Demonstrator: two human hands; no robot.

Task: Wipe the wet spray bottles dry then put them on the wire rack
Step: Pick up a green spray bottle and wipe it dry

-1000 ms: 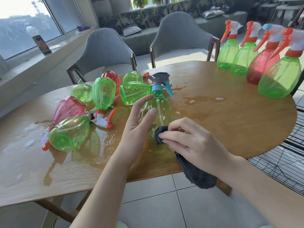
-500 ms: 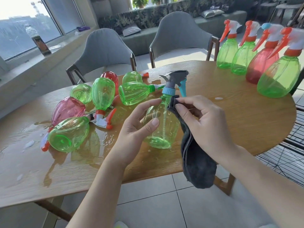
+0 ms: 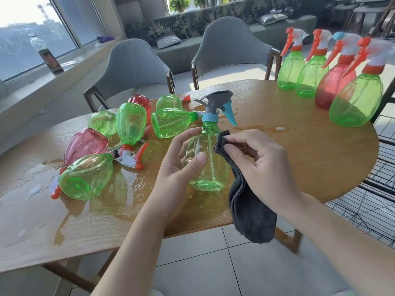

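My left hand (image 3: 181, 159) grips a clear green spray bottle (image 3: 210, 163) with a grey and blue trigger head, held upright just above the wooden table (image 3: 310, 159). My right hand (image 3: 256, 163) pinches a dark grey cloth (image 3: 248, 208) against the bottle's right side; the cloth hangs down past the table edge. Several wet green and red bottles (image 3: 130, 124) lie in a heap on the wet left part of the table. Several upright bottles (image 3: 354, 97) stand in a row on the black wire rack (image 3: 384, 182) at the right.
Two grey chairs (image 3: 230, 50) stand behind the table. Puddles and droplets cover the table's left and middle. A dark bottle (image 3: 46, 54) stands on the window sill at the left. Tiled floor lies below.
The bottle was lifted off the table and held upright. My right hand moved the cloth from the bottle's base up to its upper right side.
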